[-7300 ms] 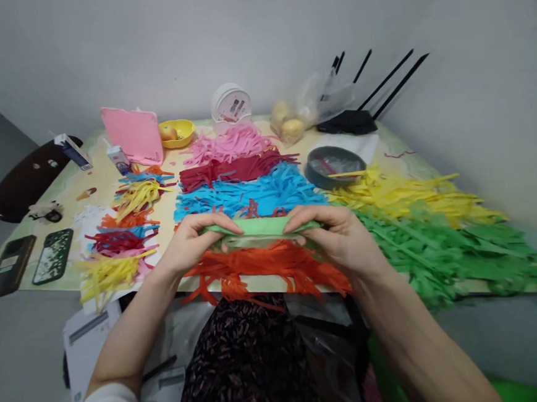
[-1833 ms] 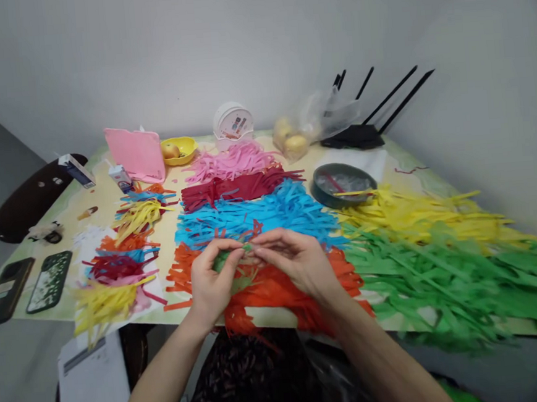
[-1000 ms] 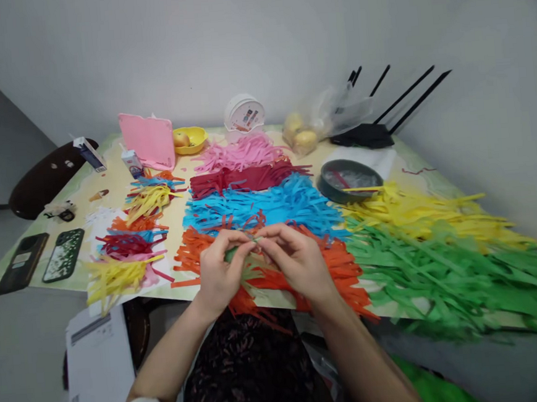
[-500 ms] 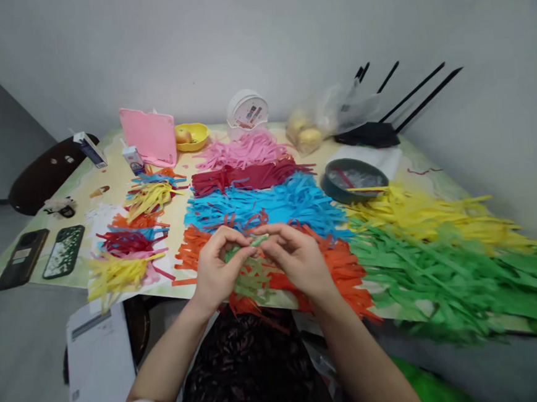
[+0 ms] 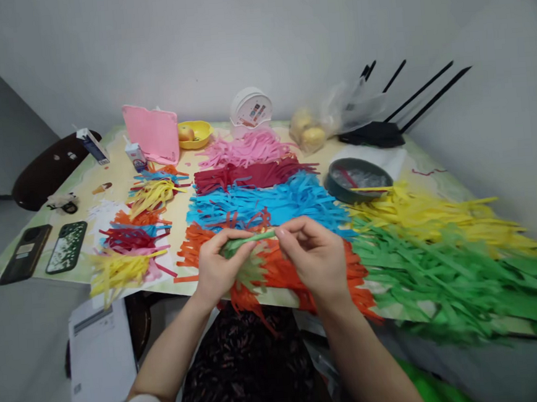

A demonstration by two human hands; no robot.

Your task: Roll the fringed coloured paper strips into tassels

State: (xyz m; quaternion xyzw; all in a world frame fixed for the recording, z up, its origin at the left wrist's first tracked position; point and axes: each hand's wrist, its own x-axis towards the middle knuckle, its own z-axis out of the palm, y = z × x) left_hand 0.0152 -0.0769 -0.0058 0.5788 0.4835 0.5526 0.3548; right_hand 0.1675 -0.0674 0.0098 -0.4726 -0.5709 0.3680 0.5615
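Between my two hands a fringed green tissue paper piece point(image 5: 250, 265) is held, its upper part rolled into a narrow strip. My left hand point(image 5: 224, 260) is closed on the left part of the strip, thumb against fingers. The strip's right end is pinched by my right hand point(image 5: 313, 250). Pale green fringe hangs below the strip, near my left fingers. Under both hands lies orange fringed paper point(image 5: 283, 271), partly hidden by them. Blue fringed paper point(image 5: 268, 202) spreads just behind.
Green fringed paper point(image 5: 441, 274) and yellow fringed paper point(image 5: 428, 216) cover the right side. A dark round tin point(image 5: 359, 184) stands behind them, near a black router point(image 5: 375, 135). Finished-looking tassels point(image 5: 120, 268) and two phones point(image 5: 66, 248) lie left. A pink tablet case point(image 5: 151, 133) stands at the back.
My right hand has moved right, away from my left, and the green strip now stretches straighter between them. The view has shifted slightly.
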